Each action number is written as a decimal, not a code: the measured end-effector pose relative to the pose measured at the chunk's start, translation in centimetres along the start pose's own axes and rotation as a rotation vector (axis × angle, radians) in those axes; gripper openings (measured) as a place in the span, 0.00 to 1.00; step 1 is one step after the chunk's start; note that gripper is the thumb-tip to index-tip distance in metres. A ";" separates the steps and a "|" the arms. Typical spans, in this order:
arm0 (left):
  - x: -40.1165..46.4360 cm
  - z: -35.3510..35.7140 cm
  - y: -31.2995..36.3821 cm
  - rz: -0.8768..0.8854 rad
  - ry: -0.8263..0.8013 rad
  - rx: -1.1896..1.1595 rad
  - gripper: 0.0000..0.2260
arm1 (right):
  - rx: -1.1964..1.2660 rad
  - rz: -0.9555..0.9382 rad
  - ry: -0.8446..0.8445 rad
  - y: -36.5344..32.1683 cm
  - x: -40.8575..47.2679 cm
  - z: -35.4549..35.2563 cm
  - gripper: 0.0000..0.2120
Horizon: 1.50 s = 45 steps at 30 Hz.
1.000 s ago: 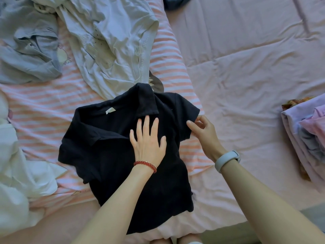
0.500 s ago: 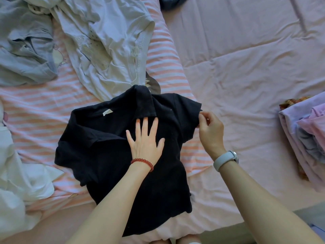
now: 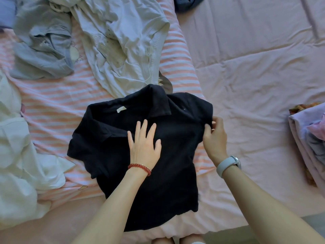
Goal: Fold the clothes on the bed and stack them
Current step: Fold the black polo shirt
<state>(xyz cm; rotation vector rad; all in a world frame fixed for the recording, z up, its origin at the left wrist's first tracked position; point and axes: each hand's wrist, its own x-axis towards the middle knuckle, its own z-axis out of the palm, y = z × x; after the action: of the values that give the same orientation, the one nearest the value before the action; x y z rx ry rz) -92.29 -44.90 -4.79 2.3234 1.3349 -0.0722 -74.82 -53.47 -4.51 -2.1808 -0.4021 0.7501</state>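
A black collared shirt (image 3: 109, 148) lies spread on the bed in front of me, collar toward the far side. My left hand (image 3: 144, 143) presses flat on its chest with fingers straight and spread. My right hand (image 3: 213, 136) pinches the edge of the shirt's right sleeve at the shirt's right side. A stack of folded clothes (image 3: 309, 138), lilac and pink on top, sits at the right edge of the bed.
Unfolded clothes lie around: a white garment (image 3: 123, 41) beyond the shirt, a grey-blue one (image 3: 42, 48) at the far left, white ones (image 3: 19, 155) at the near left, a dark one (image 3: 188, 3) at the top. Pink sheet (image 3: 255, 59) spreads to the right.
My right hand has closed in on the shirt's right sleeve and taken its edge between the fingers. My left hand stays flat on the shirt.
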 end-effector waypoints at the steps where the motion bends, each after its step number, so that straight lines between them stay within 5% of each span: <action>1: -0.5 -0.4 -0.7 0.004 0.047 -0.045 0.21 | -0.075 -0.001 0.037 -0.4 0.0 0.0 0.12; 6: -0.8 -4.1 -6.8 -0.151 0.293 -0.054 0.18 | -0.268 -0.314 0.129 -3.9 0.3 2.5 0.20; 9: 1.2 -7.2 -10.6 -0.333 0.214 -0.029 0.28 | -0.475 -0.592 -0.086 -6.6 1.8 4.6 0.22; 12: 4.1 -9.4 -13.7 -0.389 0.026 -0.022 0.37 | -0.693 -0.631 -0.318 -9.0 4.3 5.8 0.31; 15: 6.5 -9.8 -16.0 -0.320 -0.134 -0.030 0.36 | -0.835 -0.608 -0.449 -11.1 6.1 6.4 0.34; 21: 7.4 -10.6 -16.3 -0.170 -0.148 -0.356 0.14 | -0.787 -0.607 -0.555 -12.4 6.3 6.4 0.13; 29: 11.3 -18.1 -14.8 -0.037 0.197 -0.072 0.17 | -0.698 -0.752 -0.083 -16.6 6.7 5.8 0.12; 35: 9.8 -18.6 -14.2 0.118 0.363 0.052 0.21 | -0.667 -0.930 0.026 -16.3 5.6 5.1 0.12; 39: 3.2 -16.8 -15.2 0.359 0.447 0.052 0.20 | -0.575 -1.126 -0.041 -12.7 1.6 2.2 0.11; 45: -8.0 -9.3 -18.0 0.553 0.264 0.085 0.12 | -0.693 -1.226 -0.304 -3.4 -4.4 -0.9 0.10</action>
<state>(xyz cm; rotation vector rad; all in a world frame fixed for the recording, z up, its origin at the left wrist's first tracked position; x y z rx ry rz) -113.13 -39.85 -0.89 2.7616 0.7593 0.3679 -77.75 -53.99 0.27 -1.8204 -2.1331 0.2056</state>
